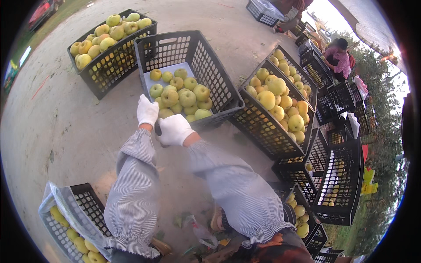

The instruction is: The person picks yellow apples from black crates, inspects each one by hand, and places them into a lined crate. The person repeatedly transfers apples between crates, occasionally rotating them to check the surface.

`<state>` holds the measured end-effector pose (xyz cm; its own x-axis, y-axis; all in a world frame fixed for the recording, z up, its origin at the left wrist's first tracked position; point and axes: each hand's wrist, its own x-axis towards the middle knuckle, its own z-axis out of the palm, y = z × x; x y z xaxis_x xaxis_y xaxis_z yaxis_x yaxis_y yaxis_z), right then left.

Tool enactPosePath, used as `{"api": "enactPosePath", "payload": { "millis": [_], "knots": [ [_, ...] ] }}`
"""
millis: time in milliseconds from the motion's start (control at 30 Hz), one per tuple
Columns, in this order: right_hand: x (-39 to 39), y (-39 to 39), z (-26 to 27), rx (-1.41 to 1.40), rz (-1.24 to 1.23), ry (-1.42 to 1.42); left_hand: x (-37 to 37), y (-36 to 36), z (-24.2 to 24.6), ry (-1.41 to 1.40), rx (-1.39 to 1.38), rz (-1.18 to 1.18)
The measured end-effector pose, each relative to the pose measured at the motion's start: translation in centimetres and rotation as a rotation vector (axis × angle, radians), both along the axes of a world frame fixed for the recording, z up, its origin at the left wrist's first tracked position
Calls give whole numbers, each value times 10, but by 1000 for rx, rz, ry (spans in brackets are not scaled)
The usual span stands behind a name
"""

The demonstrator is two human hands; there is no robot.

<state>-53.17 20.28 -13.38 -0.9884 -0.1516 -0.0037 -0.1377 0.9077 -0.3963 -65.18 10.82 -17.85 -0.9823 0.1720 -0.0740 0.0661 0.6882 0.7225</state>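
A black plastic crate (215, 70) stands before me, with several yellow-green apples (187, 98) over a pale liner (185, 67) on its floor. My left hand (147, 110), in a white glove, is closed at the crate's left rim near the front corner. My right hand (175, 130), also white-gloved, is closed around a dark part at that near corner, which looks like the crate's rim. The gloves hide most of this corner and where the fingers meet it. Striped sleeve covers (135, 184) reach from both wrists up my forearms.
Apple-filled crates stand at the upper left (121, 56) and right (263, 128). A plastic-lined crate (88, 200) with apples sits at the lower left. More crates (342, 177) are stacked at the right. A person in pink (340, 60) works beyond. A plastic bag (202, 233) lies near my feet.
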Motion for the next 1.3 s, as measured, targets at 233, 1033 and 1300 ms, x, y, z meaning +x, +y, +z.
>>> {"api": "enactPosePath", "payload": {
  "millis": [233, 1033, 1300],
  "knots": [
    [3, 24, 14, 133, 49, -56, -19, -20, -4, -131, 200, -278],
    [9, 22, 7, 82, 86, 154, -257, -201, 67, 370, -940, 19],
    [9, 20, 12, 121, 63, 93, -262, -195, 65, 235, -818, 76]
  ]
}}
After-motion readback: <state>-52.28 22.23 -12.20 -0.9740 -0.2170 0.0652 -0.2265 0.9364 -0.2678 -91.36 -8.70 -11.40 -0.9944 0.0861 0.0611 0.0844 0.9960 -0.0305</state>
